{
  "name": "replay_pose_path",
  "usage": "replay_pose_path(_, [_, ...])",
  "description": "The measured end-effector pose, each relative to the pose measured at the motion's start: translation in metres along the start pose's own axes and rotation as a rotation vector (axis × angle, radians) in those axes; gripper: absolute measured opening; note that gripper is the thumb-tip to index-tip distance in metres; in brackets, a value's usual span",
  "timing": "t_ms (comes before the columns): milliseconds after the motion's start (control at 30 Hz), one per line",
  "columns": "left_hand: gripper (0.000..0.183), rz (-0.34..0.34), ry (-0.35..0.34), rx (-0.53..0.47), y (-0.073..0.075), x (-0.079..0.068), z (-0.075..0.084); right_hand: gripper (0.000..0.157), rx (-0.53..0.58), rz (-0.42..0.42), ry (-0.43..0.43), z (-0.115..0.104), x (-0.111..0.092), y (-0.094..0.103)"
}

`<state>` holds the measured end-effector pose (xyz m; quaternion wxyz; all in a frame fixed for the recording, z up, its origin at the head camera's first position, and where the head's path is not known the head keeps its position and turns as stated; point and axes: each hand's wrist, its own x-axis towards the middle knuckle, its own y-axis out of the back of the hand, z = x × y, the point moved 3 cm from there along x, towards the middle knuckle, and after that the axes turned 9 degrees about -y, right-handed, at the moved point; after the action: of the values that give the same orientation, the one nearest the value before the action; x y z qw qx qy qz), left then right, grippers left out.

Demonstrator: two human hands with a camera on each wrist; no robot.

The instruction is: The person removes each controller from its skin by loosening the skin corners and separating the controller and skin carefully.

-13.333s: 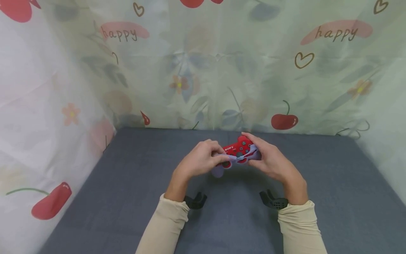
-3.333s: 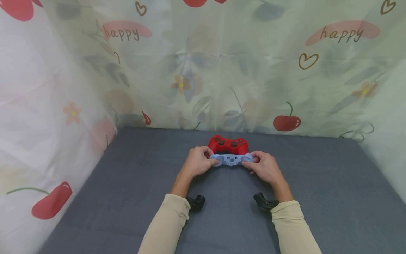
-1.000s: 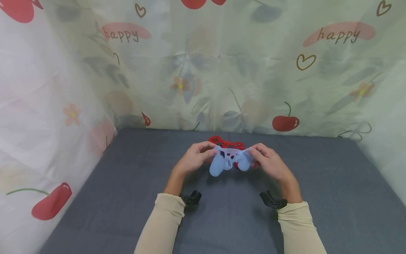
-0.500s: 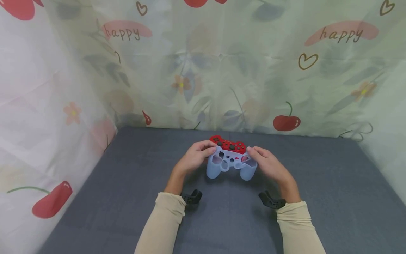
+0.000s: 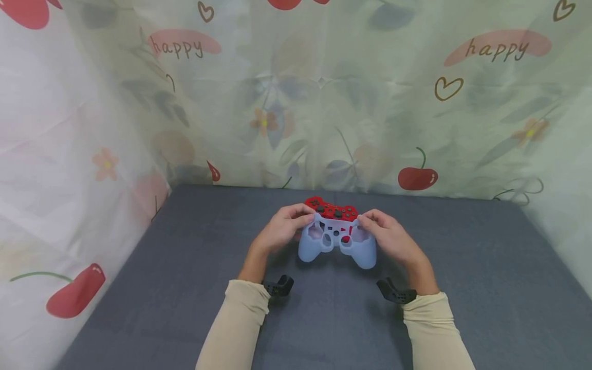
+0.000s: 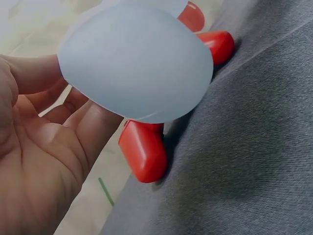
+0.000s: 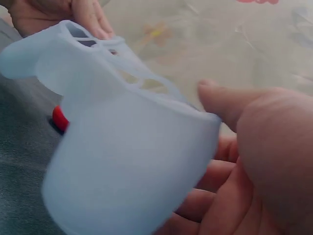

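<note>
A light blue silicone controller cover [image 5: 363, 254] hangs between the two hands, its front with button cutouts facing up and its empty handle sleeves pointing down. My left hand [image 5: 284, 229] pinches its upper left corner between thumb and fingers. At the upper right corner, my right hand [image 5: 392, 235] pinches it likewise. Just behind lies a red game controller [image 5: 330, 209] with dark sticks and buttons, its lower part hidden by the cover. In the left wrist view, the red handles of the controller [image 6: 144, 152] rest on the cloth below the cover [image 6: 137, 63].
Dark grey cloth [image 5: 185, 288] covers the table. A printed curtain [image 5: 307, 149] with cherries and hearts rises along the table's back edge, and more fabric [image 5: 69, 205] hangs at the left. Black devices [image 5: 279, 286] are strapped to both wrists.
Earlier the cover was partly over the lifted controller; later the controller lay on the table, apart from it. Over the last second the cover has unfolded, its handle sleeves swinging down and spreading.
</note>
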<state>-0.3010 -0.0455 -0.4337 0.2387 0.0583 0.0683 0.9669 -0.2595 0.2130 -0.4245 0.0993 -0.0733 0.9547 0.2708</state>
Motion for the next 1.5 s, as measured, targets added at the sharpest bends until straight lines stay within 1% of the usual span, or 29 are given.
replay_pose_path(133, [0.022,-0.010,0.032,0.024,0.004,-0.004,0.003,0.043,0.007,-0.058,-0.023,0.001,0.000,0.002])
replay_pose_path(233, [0.019,-0.037,0.060,0.085,0.009,-0.007,0.004,0.041,-0.016,-0.104,-0.040,0.003,0.000,0.002])
replay_pose_path(367, [0.016,-0.103,0.108,0.183,0.012,-0.011,0.002,0.033,-0.067,-0.171,-0.051,0.005,0.001,-0.001])
replay_pose_path(500, [0.013,-0.178,0.153,0.227,0.011,-0.012,-0.002,0.027,-0.099,-0.238,-0.089,0.008,-0.001,-0.005])
replay_pose_path(600, [0.012,-0.204,0.165,0.250,0.009,-0.011,-0.005,0.025,-0.105,-0.275,-0.124,0.010,-0.002,-0.007])
replay_pose_path(667, [0.012,-0.207,0.160,0.272,0.008,-0.010,-0.006,0.025,-0.109,-0.281,-0.135,0.010,-0.003,-0.008])
replay_pose_path(833, [0.015,-0.194,0.160,0.325,0.005,-0.008,-0.011,0.026,-0.133,-0.235,-0.121,0.011,-0.001,-0.011])
replay_pose_path(967, [0.017,-0.193,0.185,0.342,0.004,-0.008,-0.011,0.028,-0.138,-0.219,-0.108,0.011,0.001,-0.012])
replay_pose_path(1100, [0.029,-0.229,0.202,0.307,0.007,-0.012,-0.009,0.035,-0.159,-0.234,-0.090,0.012,0.002,-0.011])
replay_pose_path(1200, [0.041,-0.270,0.197,0.300,0.010,-0.015,-0.009,0.039,-0.179,-0.250,-0.087,0.013,0.001,-0.010])
replay_pose_path(1333, [0.050,-0.306,0.178,0.371,0.014,-0.016,-0.011,0.039,-0.211,-0.254,-0.086,0.015,0.001,-0.009])
replay_pose_path(1500, [0.049,-0.315,0.164,0.443,0.014,-0.014,-0.013,0.038,-0.233,-0.248,-0.089,0.018,0.003,-0.010])
